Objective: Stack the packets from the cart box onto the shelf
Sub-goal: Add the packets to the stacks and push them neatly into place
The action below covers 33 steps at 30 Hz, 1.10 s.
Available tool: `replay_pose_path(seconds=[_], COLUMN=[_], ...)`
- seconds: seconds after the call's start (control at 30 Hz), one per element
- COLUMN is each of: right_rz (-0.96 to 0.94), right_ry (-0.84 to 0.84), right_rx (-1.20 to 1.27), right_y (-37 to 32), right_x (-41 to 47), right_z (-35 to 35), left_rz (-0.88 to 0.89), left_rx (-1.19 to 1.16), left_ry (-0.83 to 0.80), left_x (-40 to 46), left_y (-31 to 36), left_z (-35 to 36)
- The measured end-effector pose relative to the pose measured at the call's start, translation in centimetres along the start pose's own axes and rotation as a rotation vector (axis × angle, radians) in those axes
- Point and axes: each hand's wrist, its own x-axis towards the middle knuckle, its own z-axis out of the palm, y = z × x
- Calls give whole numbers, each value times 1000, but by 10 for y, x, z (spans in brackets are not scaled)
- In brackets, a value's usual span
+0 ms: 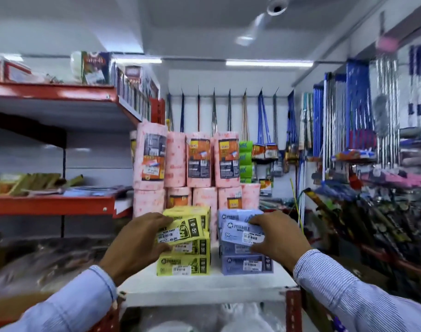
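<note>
Both hands are busy: left hand pinches a tilted yellow packet with black print and a barcode sticker, right hand grips a blue packet the same way. Each sits atop its own stack, roughly 3 yellow and 3 blue, side by side on the white shelf. Pink rolls stand behind, brooms hang on the shop wall.
</note>
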Motion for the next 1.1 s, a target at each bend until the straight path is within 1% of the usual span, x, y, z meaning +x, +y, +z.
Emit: replay_pose_path(seconds=[0.2,0.4,0.73,0.83,0.9,1.0,1.1], right_rz=[18,34,73,23,-69,-233,-291], right_ry=[27,-22,14,96,176,310,323], right_rx=[-33,-35,15,52,91,-3,26], right_y=[9,13,20,7,-11,-43,-68], right_x=[29,48,52,50,45,43,48], right_z=[20,44,58,66,74,95,117], left_rz=[40,47,18,13,24,83,80], left_rx=[30,49,-51,-73,-74,5,72], left_ry=[8,-25,-60,-55,-37,22,47], left_x=[40,59,59,55,50,41,34], left_y=[-13,-23,-35,-37,-37,-40,-46], left_z=[33,56,72,76,78,82,86])
